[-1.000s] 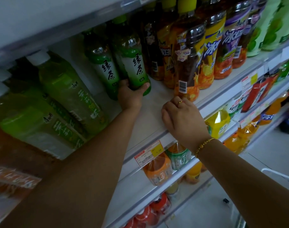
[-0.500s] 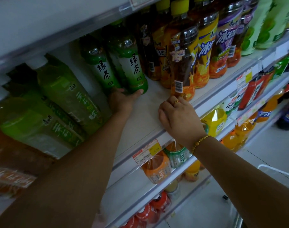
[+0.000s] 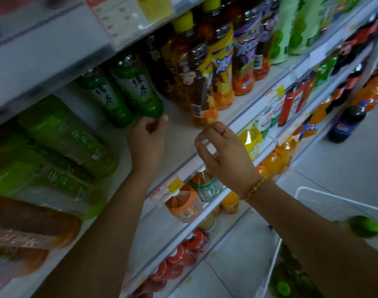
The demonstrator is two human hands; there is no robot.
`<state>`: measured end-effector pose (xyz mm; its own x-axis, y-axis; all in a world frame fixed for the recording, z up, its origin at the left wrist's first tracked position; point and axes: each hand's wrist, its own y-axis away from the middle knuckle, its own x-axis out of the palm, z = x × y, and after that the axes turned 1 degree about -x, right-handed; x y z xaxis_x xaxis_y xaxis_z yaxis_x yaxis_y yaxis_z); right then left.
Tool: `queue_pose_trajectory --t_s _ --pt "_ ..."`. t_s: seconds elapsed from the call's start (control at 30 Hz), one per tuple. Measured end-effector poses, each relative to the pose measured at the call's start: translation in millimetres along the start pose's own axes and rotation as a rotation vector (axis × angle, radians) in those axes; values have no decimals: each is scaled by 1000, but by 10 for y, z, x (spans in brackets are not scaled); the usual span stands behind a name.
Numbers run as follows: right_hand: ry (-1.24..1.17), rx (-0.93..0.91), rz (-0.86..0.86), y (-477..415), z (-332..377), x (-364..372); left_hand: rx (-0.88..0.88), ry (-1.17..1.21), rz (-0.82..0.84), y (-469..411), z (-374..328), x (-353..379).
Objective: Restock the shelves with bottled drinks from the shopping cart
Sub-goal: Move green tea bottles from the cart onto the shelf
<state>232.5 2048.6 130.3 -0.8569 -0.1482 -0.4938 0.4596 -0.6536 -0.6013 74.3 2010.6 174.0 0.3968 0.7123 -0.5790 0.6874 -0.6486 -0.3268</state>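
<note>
Shelf board (image 3: 181, 127) shows bare space beside the green tea bottles (image 3: 138, 91); your left hand (image 3: 147, 138) and right hand (image 3: 224, 153) are loosely curled, holding nothing. Your cart (image 3: 334, 198) holds spare bottles (image 3: 291, 273); judge restocking unfinished.

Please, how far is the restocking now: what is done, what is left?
Done: two green tea bottles stand deep on the shelf. In hand: nothing; the left hand sits by the front bottle's base, the right hand hovers empty. Left: bare shelf space in front, and green bottles lie in the cart.
</note>
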Motion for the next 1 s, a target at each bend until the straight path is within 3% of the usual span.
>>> queue_pose_trajectory --t_s 0.1,0.23,0.33,0.43,0.5,0.57,0.67,0.8,0.9,1.0 --pt "-9 148 -83 437 -105 -567 146 92 79 680 -344 98" --pt "173 695 -55 1324 -781 -1295 178 90 454 1474 -468 685" --pt "295 1219 72 2068 -1266 -1715 89 6 777 1952 -208 1329" --pt "280 1472 256 2689 -1518 -1880 0 -215 1088 2387 185 1876" --pt "282 1509 298 2988 -1609 -1874 7 -306 1223 2607 340 2090" --pt "220 1490 235 3157 -1713 -1823 19 -331 1255 2738 459 2261" --pt "140 1403 213 3280 -1921 -1721 -4 -335 1138 2807 535 2462" --pt "275 1316 292 3343 -2182 -1601 312 -306 928 2837 446 2754" --pt "359 1242 315 3329 -2298 -1569 452 -369 1047 2889 282 3042" --pt "336 1212 347 3319 -2342 -1606 370 -563 1136 2896 245 3267"
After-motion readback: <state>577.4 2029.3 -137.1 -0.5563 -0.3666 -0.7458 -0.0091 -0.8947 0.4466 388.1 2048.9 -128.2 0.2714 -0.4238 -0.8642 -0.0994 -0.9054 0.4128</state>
